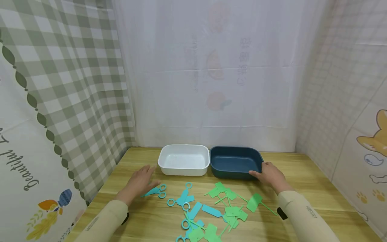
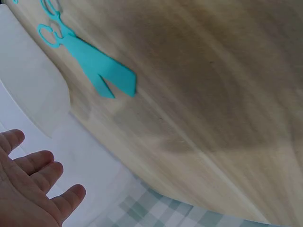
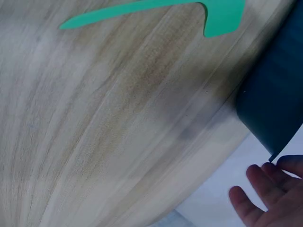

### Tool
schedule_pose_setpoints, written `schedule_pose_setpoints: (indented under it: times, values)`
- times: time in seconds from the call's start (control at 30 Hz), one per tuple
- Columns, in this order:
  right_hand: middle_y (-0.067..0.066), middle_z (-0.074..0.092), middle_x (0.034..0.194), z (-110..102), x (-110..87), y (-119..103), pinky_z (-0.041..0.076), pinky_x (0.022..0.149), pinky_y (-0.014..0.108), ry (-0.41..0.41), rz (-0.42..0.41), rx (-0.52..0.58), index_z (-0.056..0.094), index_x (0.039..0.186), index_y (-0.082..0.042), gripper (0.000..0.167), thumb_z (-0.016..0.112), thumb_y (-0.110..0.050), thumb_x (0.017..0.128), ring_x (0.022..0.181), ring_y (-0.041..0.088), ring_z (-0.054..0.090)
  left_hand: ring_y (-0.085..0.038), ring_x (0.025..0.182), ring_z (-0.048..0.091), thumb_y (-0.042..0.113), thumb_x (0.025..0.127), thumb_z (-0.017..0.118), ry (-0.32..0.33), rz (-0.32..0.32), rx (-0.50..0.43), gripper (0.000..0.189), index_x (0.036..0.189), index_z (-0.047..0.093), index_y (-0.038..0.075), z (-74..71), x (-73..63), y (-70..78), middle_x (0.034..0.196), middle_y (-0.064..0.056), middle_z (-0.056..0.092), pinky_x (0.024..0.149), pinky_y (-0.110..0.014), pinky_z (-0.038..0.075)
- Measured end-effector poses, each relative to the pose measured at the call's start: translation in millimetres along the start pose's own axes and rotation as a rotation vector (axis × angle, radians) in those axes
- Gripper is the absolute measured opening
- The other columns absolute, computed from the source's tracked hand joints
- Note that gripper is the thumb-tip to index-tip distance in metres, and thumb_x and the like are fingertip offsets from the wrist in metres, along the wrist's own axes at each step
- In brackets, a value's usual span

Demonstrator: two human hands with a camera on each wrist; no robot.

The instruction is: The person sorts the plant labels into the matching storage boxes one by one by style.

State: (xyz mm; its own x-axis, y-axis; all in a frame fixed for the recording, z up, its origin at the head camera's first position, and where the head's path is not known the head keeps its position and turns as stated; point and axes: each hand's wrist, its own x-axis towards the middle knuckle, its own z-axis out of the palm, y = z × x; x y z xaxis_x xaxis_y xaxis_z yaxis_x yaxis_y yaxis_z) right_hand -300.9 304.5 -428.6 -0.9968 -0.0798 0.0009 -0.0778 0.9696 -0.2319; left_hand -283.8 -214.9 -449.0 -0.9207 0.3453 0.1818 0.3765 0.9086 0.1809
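My left hand (image 1: 137, 183) is held over the table's left side with its fingers spread, holding nothing. Under and beside it lie flat turquoise tags with ring ends (image 2: 97, 66). The white tray (image 1: 183, 172) stands just beyond its fingertips. At the right, my right hand (image 1: 270, 174) touches the near right corner of the dark blue tray (image 1: 232, 174), thumb along the front. In the right wrist view its fingers (image 3: 262, 187) look loosely extended at that tray's corner. A green T-shaped plant label (image 3: 222, 19) lies on the table near that tray.
More turquoise ring tags (image 1: 193, 211) and several green labels (image 1: 232, 211) lie loose and overlapping at the middle front of the wooden table (image 1: 139, 222). Both trays stand side by side near the back curtain (image 1: 181, 111). Cloth curtains hang at the left and right.
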Motion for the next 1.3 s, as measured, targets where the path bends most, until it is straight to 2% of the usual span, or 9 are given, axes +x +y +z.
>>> schedule_pose_setpoints:
  times: [0.23, 0.47, 0.73, 1.0, 1.13, 1.3]
  values:
    - [0.052, 0.032, 0.133, 1.2, 0.6, 1.8, 0.04, 0.097, 0.064, -0.067, 0.026, 0.064, 0.028, 0.132, 0.032, 0.103, 0.049, -0.063, 0.096, 0.121, 0.062, 0.041, -0.052, 0.131, 0.04, 0.036, 0.095, 0.067, -0.018, -0.007, -0.048, 0.065, 0.143, 0.045, -0.003, 3.0, -12.0, -3.5, 0.143, -0.034, 0.042, 0.103, -0.067, 0.032]
    - [0.051, 0.041, 0.125, -3.8, 3.4, 1.8, 0.042, 0.094, 0.063, -0.065, 0.033, 0.058, 0.04, 0.125, 0.03, 0.096, 0.059, -0.058, 0.093, 0.116, 0.061, 0.045, -0.05, 0.129, 0.043, 0.031, 0.093, 0.07, -0.057, 0.001, -0.068, 0.061, 0.141, 0.049, -0.001, 5.3, -21.8, -9.2, 0.14, -0.031, 0.046, 0.102, -0.065, 0.036]
    - [0.048, 0.047, 0.121, -8.2, 7.0, -1.4, 0.045, 0.09, 0.061, -0.079, 0.036, 0.041, 0.048, 0.119, 0.027, 0.089, 0.061, -0.056, 0.092, 0.111, 0.059, 0.049, -0.043, 0.114, 0.056, 0.028, 0.085, 0.079, -0.067, -0.018, -0.004, 0.041, 0.113, 0.067, 0.0, 6.4, -35.7, -21.5, 0.12, -0.022, 0.061, 0.093, -0.057, 0.046]
    - [0.049, 0.045, 0.121, -9.2, 7.4, -1.4, 0.046, 0.089, 0.06, -0.079, 0.03, 0.022, 0.052, 0.116, 0.027, 0.086, 0.062, -0.055, 0.092, 0.107, 0.056, 0.053, -0.032, 0.096, 0.059, 0.027, 0.083, 0.08, -0.06, -0.02, 0.006, 0.029, 0.099, 0.069, 0.005, 11.5, -44.0, -32.4, 0.105, -0.011, 0.061, 0.079, -0.051, 0.051]
    - [0.048, 0.046, 0.12, -9.5, 8.6, -0.9, 0.047, 0.087, 0.058, -0.082, 0.028, 0.004, 0.056, 0.11, 0.025, 0.083, 0.063, -0.055, 0.091, 0.103, 0.053, 0.055, -0.035, 0.1, 0.06, 0.026, 0.085, 0.079, -0.066, -0.025, 0.012, 0.027, 0.1, 0.071, 0.005, 15.7, -44.4, -34.2, 0.109, -0.013, 0.062, 0.082, -0.054, 0.05]
    - [0.047, 0.048, 0.119, -16.2, 10.8, -4.8, 0.047, 0.088, 0.058, -0.092, 0.027, -0.001, 0.058, 0.109, 0.023, 0.077, 0.064, -0.052, 0.092, 0.107, 0.054, 0.053, -0.04, 0.105, 0.059, 0.025, 0.085, 0.078, -0.058, -0.009, 0.029, 0.026, 0.102, 0.072, 0.005, 20.5, -43.5, -36.7, 0.113, -0.018, 0.063, 0.084, -0.058, 0.049]
